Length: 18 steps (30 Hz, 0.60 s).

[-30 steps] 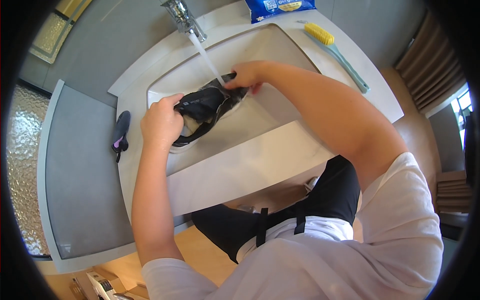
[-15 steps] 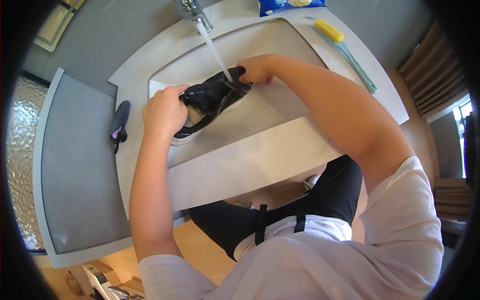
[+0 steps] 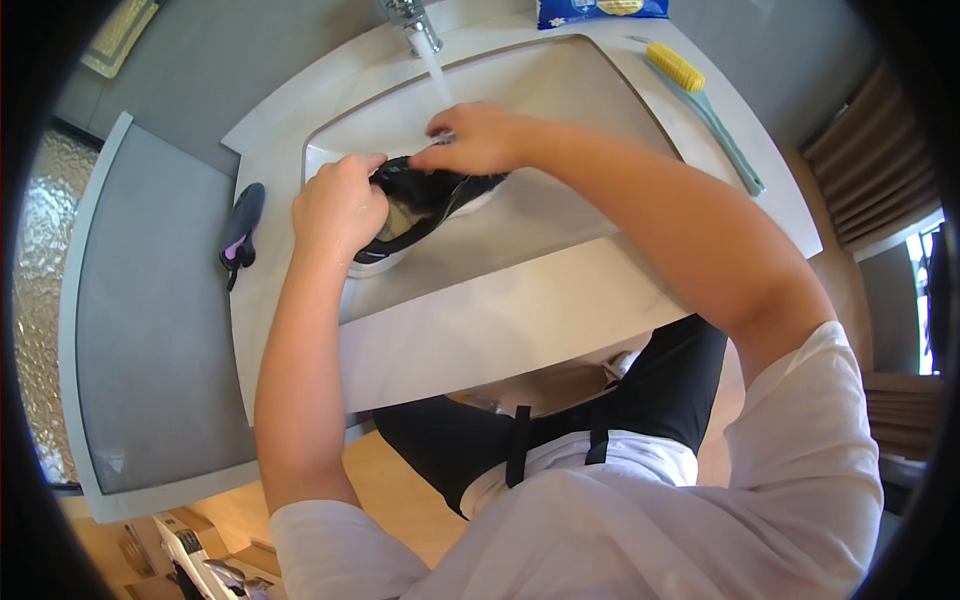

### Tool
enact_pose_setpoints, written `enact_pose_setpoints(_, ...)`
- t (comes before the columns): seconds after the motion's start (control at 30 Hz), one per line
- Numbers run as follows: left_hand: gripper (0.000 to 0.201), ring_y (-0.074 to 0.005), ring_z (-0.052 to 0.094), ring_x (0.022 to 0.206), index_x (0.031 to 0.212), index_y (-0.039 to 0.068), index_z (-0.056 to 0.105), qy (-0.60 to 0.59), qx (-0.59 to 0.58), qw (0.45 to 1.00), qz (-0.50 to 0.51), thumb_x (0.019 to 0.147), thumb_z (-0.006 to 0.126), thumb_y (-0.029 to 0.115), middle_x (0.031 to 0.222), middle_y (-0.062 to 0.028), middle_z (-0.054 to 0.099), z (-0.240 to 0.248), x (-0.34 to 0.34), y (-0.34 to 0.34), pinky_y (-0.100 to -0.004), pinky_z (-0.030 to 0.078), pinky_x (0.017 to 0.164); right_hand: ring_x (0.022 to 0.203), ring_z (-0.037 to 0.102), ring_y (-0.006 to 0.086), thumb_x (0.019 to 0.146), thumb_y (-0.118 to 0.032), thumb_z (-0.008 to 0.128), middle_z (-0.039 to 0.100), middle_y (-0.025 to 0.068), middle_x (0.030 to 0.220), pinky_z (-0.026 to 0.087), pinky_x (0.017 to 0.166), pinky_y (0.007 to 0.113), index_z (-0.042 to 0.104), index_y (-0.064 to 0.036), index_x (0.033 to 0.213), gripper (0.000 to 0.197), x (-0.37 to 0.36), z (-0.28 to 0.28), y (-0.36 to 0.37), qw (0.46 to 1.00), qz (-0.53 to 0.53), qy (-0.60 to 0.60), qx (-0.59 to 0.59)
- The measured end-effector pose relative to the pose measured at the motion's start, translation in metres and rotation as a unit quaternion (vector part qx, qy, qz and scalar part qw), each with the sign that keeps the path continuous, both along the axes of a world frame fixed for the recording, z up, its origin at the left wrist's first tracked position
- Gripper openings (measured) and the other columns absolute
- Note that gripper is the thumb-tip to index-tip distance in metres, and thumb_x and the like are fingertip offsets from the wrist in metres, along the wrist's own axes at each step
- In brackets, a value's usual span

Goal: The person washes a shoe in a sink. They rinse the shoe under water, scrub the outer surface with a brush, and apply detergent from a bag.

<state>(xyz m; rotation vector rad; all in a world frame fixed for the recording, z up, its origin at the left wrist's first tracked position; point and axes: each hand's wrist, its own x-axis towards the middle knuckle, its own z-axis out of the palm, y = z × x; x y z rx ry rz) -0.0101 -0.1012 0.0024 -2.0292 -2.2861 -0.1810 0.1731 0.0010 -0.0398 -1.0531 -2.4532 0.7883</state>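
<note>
A black shoe [image 3: 432, 192] with a white sole lies tilted in the white sink basin [image 3: 560, 215], its opening towards the lower left. My left hand [image 3: 340, 208] is closed round the shoe's opening edge, thumb on the upper. Over the shoe's middle, my right hand [image 3: 478, 140] has thumb and fingers apart, with the thumb at the black upper. Water [image 3: 435, 78] runs from the chrome faucet [image 3: 408, 20] down behind my right fingers. Part of the upper is hidden by that hand.
A scrub brush [image 3: 705, 110] with yellow bristles and a pale blue handle lies on the right of the counter [image 3: 480, 345]. A dark hairbrush-like item [image 3: 243, 225] rests at the left edge. A blue packet [image 3: 600, 10] stands at the back.
My right hand has left the shoe's far end and moved left over its middle, its fingers now spread. My left hand keeps hold near the opening. The view has shifted slightly.
</note>
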Motion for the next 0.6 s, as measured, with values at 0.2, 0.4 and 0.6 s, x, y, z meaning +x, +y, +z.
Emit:
enact_pose_setpoints(0.2,0.037,-0.034,0.068,0.101,0.119,0.013,0.07,0.008,-0.028,0.999,0.036,0.083,0.061,0.02,0.11,-0.0156,0.072,0.005,0.002,0.001,-0.0442,0.054,0.087,0.098,0.067,0.0393,0.082,-0.052,0.07,0.071,0.0223,0.102,0.053,0.086,0.046,0.068,0.0029,0.107,0.061,-0.018,0.003,-0.028,0.997,0.004,-0.068,0.018)
enact_pose_setpoints(0.4,0.043,-0.036,0.068,0.101,0.118,0.006,0.07,-0.06,-0.057,0.996,0.028,0.081,0.063,0.027,0.108,-0.0213,0.071,0.003,-0.015,-0.004,-0.0405,0.052,0.089,0.064,0.07,0.0237,0.091,-0.033,0.066,0.069,0.0159,0.08,0.059,0.057,0.036,0.066,0.006,0.099,0.04,0.001,0.024,-0.001,0.965,-0.168,0.063,-0.192)
enact_pose_setpoints(0.6,0.05,-0.0336,0.07,0.084,0.122,0.001,0.067,-0.028,-0.154,0.987,0.04,0.083,0.063,0.033,0.1,-0.0221,0.072,0.025,-0.009,-0.015,-0.0387,0.054,0.077,0.071,0.07,0.0312,0.08,-0.008,0.063,0.066,0.0195,0.09,0.064,0.06,0.041,0.063,0.0085,0.1,0.026,0.036,0.017,0.034,0.886,-0.238,0.267,-0.297)
